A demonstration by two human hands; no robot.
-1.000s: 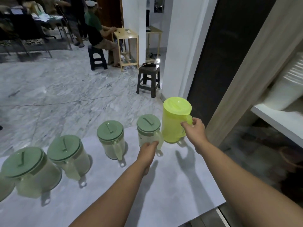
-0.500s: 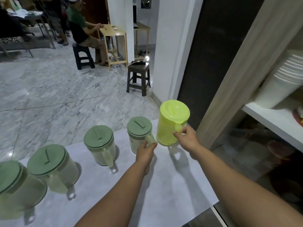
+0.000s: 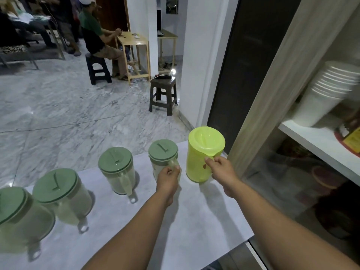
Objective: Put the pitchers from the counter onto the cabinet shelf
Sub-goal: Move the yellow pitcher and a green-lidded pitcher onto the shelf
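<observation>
Hands are gripping handles: right hand [image 3: 221, 171] holding the yellow pitcher [image 3: 202, 152] at 1 o'clock, left hand [image 3: 168, 175] holding the green-lidded pitcher [image 3: 162, 152], both on the counter [image 3: 194, 221].

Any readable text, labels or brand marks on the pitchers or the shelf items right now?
Nothing can be read.
Yellow label on the dark container at the right edge of the cabinet shelf: print too blurred to read.
Small dark mark on the yellow-green pitcher: not legible.
Green-lidded pitcher lids: no text visible.
</observation>
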